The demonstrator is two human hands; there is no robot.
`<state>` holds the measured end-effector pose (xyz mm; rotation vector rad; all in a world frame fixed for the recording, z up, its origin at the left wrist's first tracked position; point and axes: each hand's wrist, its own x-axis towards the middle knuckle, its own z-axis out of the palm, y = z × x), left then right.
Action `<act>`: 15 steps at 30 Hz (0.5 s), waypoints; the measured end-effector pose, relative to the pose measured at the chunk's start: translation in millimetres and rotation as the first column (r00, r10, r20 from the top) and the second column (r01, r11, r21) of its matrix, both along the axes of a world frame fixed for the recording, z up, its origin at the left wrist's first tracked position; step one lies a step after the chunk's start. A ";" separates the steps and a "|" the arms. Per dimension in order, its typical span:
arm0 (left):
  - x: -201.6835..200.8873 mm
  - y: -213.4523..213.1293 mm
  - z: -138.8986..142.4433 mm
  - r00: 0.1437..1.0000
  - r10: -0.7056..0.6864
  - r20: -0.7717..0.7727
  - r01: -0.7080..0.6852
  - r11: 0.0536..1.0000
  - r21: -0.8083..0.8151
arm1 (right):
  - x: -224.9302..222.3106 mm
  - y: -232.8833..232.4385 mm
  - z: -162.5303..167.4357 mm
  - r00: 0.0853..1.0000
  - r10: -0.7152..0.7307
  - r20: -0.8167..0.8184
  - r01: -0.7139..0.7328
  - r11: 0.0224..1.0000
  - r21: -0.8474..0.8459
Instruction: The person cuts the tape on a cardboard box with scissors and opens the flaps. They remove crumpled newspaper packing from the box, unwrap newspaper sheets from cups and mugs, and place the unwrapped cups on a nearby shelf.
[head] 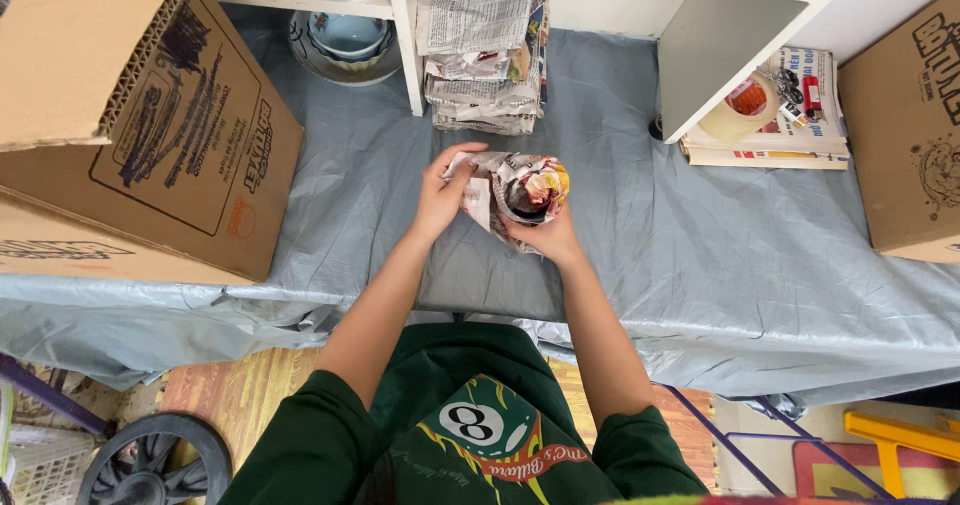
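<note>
I hold a small object wrapped in crumpled newspaper [520, 190] above the grey sheet-covered table [700, 255]. My right hand [545, 235] cups the bundle from below and on its near side. My left hand [440, 193] pinches the paper's left edge, with the fingers folded over the top corner. The wrapped thing itself is hidden by the paper; only the round open top of the bundle shows.
A stack of newspapers [485, 50] stands behind the bundle under a white shelf [700, 55]. Blue-and-white bowls [345, 40] sit at the back left. Cardboard boxes flank the table: a large one on the left [170, 135], another on the right [905, 125]. A tape roll [740, 110] rests on magazines.
</note>
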<state>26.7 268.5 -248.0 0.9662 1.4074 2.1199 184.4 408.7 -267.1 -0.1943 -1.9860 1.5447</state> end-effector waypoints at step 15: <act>66.7 2.4 84.5 0.260 -0.209 -0.943 -0.741 0.583 -0.334 | 3.7 -8.8 9.2 0.990 0.139 0.017 -0.140 0.989 0.047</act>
